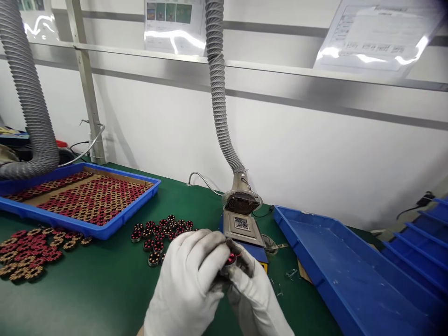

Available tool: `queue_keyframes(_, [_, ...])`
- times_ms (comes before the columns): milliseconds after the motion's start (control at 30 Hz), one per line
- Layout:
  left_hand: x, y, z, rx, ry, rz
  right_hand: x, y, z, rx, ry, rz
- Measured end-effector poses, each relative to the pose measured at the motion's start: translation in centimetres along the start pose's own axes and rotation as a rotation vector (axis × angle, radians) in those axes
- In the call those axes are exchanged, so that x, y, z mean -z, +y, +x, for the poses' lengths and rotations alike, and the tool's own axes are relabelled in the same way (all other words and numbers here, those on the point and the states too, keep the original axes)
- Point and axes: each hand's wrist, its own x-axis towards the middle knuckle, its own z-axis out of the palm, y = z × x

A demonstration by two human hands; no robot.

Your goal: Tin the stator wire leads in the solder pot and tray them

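Note:
Both my hands wear white gloves with dirty fingertips and meet at the bottom centre. My left hand (189,284) and my right hand (255,294) pinch one small round wound coil part (230,259) with red windings between their fingertips, just in front of the solder pot (244,226). A cluster of the same small round parts (159,233) lies on the green mat (87,289) just left of my hands.
A blue tray (105,226) filled with rows of red coil parts sits at left, with loose parts (28,252) in front of it. A grey fume hose (220,102) ends over the pot. A bare blue tray (350,270) lies at right.

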Motion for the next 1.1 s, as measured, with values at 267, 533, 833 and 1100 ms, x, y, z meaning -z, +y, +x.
queue_keyframes(267, [0.1,-1.9,-0.1,0.048,-0.118,-0.452,-0.5,-0.1,-0.9,-0.099,-0.036,0.219])
queue_keyframes(533, [1.0,-1.5,0.3,0.556,0.071,-0.807,-0.4,0.6,-0.8,-0.224,-0.157,0.335])
queue_keyframes(833, [1.0,-1.9,0.5,0.351,-0.054,-0.760,0.2,1.2,-0.9,-0.219,-0.089,0.282])
queue_keyframes(1100, [1.1,-1.7,0.3,0.691,-0.109,-1.032,0.4,1.9,0.1,-0.161,-0.126,0.183])
